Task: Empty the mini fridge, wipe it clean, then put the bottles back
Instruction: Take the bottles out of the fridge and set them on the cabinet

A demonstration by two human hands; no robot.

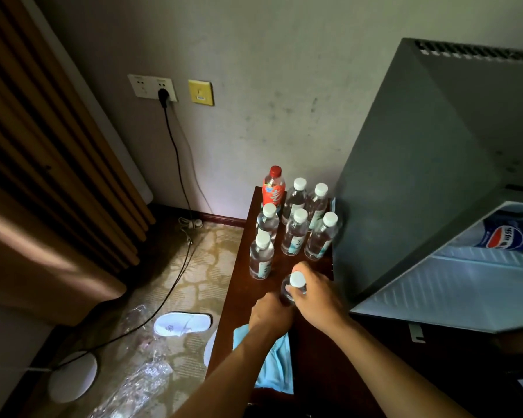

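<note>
Both hands wrapped on one water bottle (293,286) near frame centre, at the near end of the dark wooden table (233,300). Right hand (316,292) over the shoulder and white cap, fingers (296,292) curled around the neck. Left hand (271,312) lower, at 7 o'clock from the cap, fingers closed on the bottle's body. Standing upright at 12 o'clock from the hands: six white-capped water bottles (295,236) in rows, plus a red-capped drink bottle (274,188) at the far left corner. Light blue cloth (277,366) lying on the table at 6 o'clock, partly under the left forearm. Mini fridge (420,164) at 2 o'clock, its door (453,285) swung open, a blue Pepsi bottle (506,236) in the door shelf.
</note>
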